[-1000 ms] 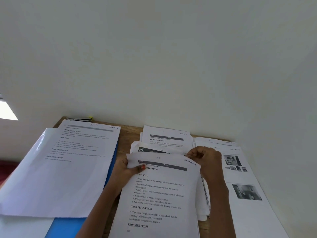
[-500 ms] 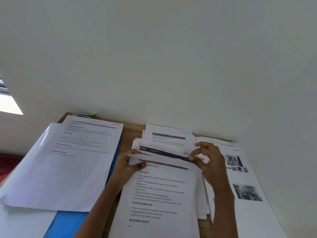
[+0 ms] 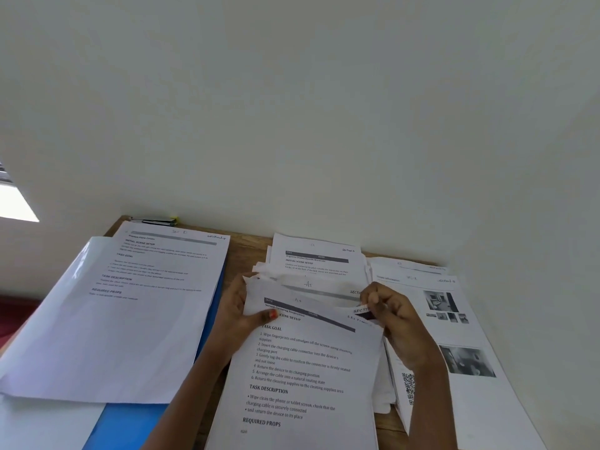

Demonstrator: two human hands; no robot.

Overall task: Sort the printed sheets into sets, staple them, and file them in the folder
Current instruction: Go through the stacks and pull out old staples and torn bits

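Sorting is not finished: the left hand [image 3: 240, 315] grips the paper stack [image 3: 302, 368], the right hand [image 3: 394, 315] pinches a top sheet [image 3: 324, 292] by its corner, and stapling and the folder [image 3: 130, 427] seem left to do.

Pouring in soft and even from a blown-out window [image 3: 14, 203] at the left edge. Glaring white off a glossy sheet [image 3: 76, 267] at lower left. Bending straight edges outward toward the corners. Blurring small print [image 3: 152, 271] at far left, rendering centre text [image 3: 302, 355] sharp. Casting only faint shadows.
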